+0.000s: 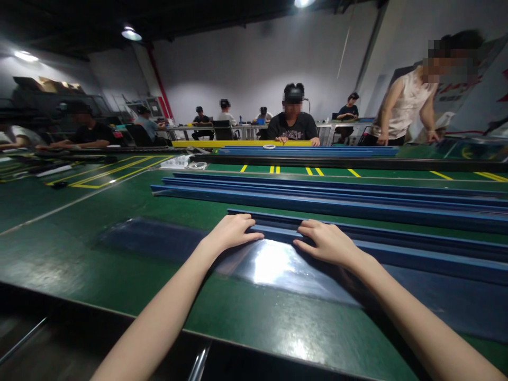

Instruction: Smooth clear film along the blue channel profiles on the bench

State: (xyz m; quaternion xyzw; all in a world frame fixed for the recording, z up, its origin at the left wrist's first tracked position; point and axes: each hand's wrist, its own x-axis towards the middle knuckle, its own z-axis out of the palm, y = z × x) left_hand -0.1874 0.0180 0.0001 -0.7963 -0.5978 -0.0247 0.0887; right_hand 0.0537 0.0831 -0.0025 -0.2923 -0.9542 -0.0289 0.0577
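Note:
A long blue rail (416, 248) lies across the green table (79, 254) in front of me, on a shiny clear plastic sheet (278, 267). My left hand (232, 233) rests on the rail's left end, fingers bent and pressed over its edge. My right hand (327, 243) sits a little to the right on the same rail, fingers curled down onto its top. Both hands lie palm down, close together. Whether the fingers pinch the plastic film or only the rail is unclear.
Several more blue rails (357, 198) lie parallel farther back on the table. A yellow rail (238, 143) and blue ones sit by a seated person (293, 124) opposite. Another person (408, 106) stands at the right. Other workers sit at the left and behind.

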